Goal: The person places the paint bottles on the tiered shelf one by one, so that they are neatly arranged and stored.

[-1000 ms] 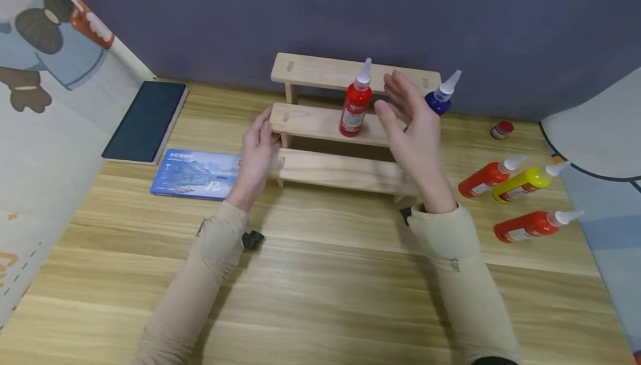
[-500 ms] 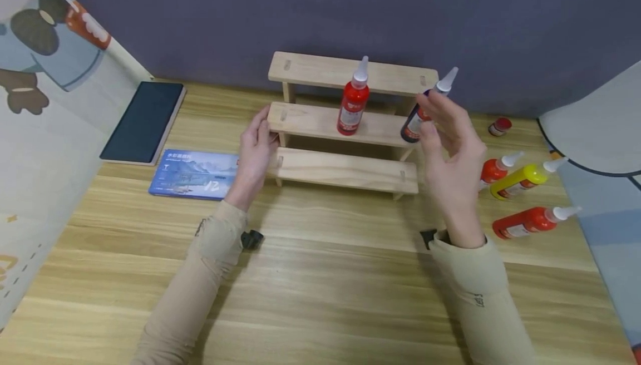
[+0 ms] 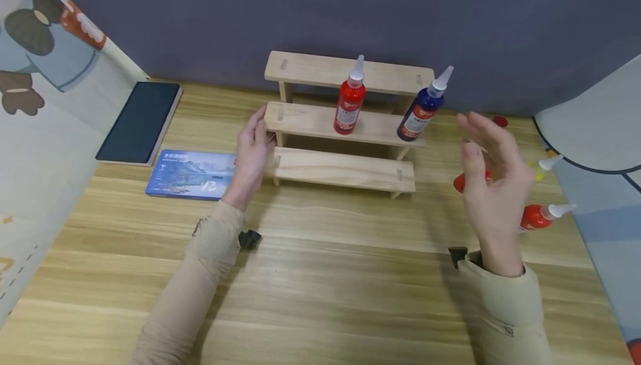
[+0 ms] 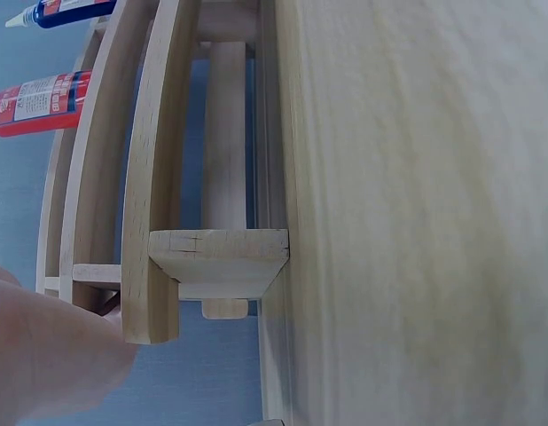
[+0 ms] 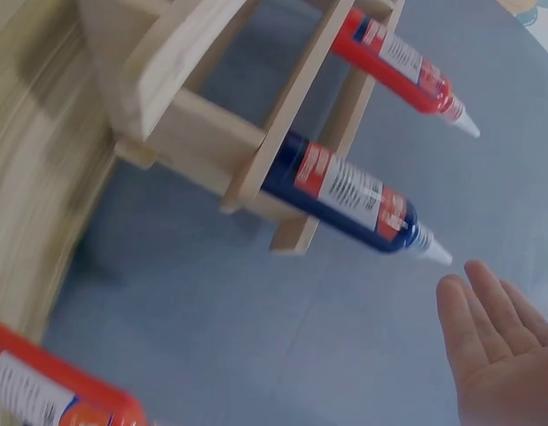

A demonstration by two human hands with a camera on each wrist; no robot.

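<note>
Left of right hand (image 3: pixel 493 187): blue bottle (image 3: pixel 420 110)

Wooden table (image 3: pixel 325 276) bears stepped rack (image 3: pixel 345 167) (booklet (image 3: pixel 192 173) beside).

Even, soft indoor light is being cast over all three views, with no harsh glare.

In the head view the wooden table (image 3: pixel 320 276) is being lit brightly from above, and only faint, diffuse shadows are being thrown beneath the stepped rack (image 3: pixel 345 126) and beside the sleeves. The right hand (image 3: pixel 493 187) is being smeared slightly by motion blur, while straight lines are being bowed near the frame edges. In the left wrist view the rack boards are being bent by lens distortion, and the fingers (image 4: pixel 43 355) are being rendered out of focus. In the right wrist view the near orange bottle (image 5: pixel 52 386) and the table edge are being blurred heavily.
</note>
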